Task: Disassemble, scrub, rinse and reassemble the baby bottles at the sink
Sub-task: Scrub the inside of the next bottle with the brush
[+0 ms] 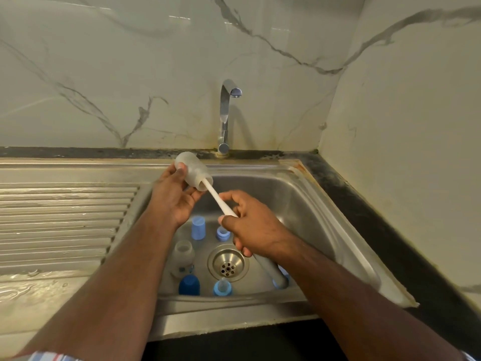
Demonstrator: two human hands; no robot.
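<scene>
My left hand [174, 195] grips a clear baby bottle [191, 170] over the sink, its mouth tilted toward me. A white bottle brush [217, 196] is pushed into that mouth, and my right hand [250, 225] holds the brush handle, whose grey end reaches down to the basin floor. In the basin stand a second clear bottle [183, 256], a light blue cap [198, 227], a light blue ring [223, 234], a dark blue cap [189, 285] and a blue ring with a teat [222, 287].
The steel sink [307, 199] has a drain [226, 264] at its middle and a ridged draining board [65, 220] on the left, wet near the front. A chrome tap [226, 113] stands behind with no water running. Marble walls close the back and right.
</scene>
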